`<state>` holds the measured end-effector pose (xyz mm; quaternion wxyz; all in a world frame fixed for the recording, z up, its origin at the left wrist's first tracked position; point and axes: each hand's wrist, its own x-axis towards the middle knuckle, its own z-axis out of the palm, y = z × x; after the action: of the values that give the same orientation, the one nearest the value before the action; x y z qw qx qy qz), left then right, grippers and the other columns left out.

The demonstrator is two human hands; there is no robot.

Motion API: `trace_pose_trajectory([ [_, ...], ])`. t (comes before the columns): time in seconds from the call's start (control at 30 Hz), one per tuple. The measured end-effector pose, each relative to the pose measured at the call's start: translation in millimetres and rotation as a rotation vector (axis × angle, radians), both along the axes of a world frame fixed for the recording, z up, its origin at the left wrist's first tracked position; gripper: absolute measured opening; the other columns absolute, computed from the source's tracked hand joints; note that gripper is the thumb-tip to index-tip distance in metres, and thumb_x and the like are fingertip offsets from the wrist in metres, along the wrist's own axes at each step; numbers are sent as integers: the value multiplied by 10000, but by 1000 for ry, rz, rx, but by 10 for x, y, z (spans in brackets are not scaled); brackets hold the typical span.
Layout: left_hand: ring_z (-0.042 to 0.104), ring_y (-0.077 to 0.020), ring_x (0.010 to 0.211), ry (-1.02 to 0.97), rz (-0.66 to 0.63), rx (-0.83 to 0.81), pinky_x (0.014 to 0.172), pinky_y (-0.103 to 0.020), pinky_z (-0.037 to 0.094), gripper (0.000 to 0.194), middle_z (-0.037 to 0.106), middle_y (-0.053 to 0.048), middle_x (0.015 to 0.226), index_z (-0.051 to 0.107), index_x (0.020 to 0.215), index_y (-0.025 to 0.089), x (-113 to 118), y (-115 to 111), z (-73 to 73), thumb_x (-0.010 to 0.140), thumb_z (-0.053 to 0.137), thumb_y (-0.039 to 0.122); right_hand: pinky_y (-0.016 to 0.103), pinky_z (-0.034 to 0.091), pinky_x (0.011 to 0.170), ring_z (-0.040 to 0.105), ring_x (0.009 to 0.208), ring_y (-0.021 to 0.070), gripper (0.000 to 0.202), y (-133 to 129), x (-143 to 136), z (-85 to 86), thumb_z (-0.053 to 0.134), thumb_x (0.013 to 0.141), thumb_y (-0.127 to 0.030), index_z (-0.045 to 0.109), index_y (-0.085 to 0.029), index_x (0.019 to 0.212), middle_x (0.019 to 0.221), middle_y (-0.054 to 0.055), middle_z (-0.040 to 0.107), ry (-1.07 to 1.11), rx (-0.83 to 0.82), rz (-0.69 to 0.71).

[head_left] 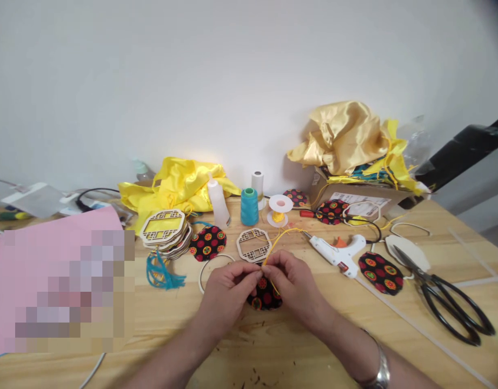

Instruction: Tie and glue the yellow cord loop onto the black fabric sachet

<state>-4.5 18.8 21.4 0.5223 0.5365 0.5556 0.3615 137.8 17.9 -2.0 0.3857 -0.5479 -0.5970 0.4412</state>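
Over a black patterned fabric disc [265, 300], my left hand [231, 292] and my right hand [293, 286] meet with thumbs and forefingers pinched close together. A yellow cord [287, 232] runs from the right fingertips up toward the spool [279, 208], and a short end hangs below them. My right hand pinches this cord. The left fingertips are closed at the top of the disc; their exact grip is partly hidden. Just beyond the hands lies a wooden lattice frame [241, 246], and a pale ring [201, 275] is partly behind my left hand.
A white glue gun [333, 253] and black scissors [439, 292] lie on the right. Stacked lattice frames [167, 243], a teal tassel [163, 273] and pink sheet [62, 237] are on the left. Behind stand teal thread [249, 208], a white bottle [218, 205] and a cardboard box [317, 186].
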Motion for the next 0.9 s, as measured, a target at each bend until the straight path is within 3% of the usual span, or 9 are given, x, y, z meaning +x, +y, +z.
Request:
trace_pose_trajectory([
  [0.23, 459, -111, 494, -47, 1, -45, 482, -206, 372, 110, 531, 34, 483, 674, 578, 185, -6, 0, 17, 668, 628, 227, 212, 395, 525, 476, 567, 103, 93, 33, 2, -71, 549, 748, -257, 554, -173, 708, 620, -20, 546, 197, -94, 9],
  [0.53, 454, -89, 490, -280, -76, -125, 510, -215, 361, 115, 536, 37, 488, 669, 599, 142, -42, 35, -18, 691, 639, 204, 205, 312, 427, 404, 422, 70, 235, 36, -8, 15, 648, 672, -359, 517, -164, 677, 493, -52, 517, 463, -252, 26],
  [0.9, 447, -85, 483, -402, -110, -182, 508, -224, 330, 142, 524, 36, 477, 667, 607, 138, -91, 23, -138, 707, 659, 238, 197, 295, 420, 410, 413, 59, 282, 25, -6, 10, 688, 651, -372, 518, -149, 678, 508, -40, 544, 584, -318, 61],
])
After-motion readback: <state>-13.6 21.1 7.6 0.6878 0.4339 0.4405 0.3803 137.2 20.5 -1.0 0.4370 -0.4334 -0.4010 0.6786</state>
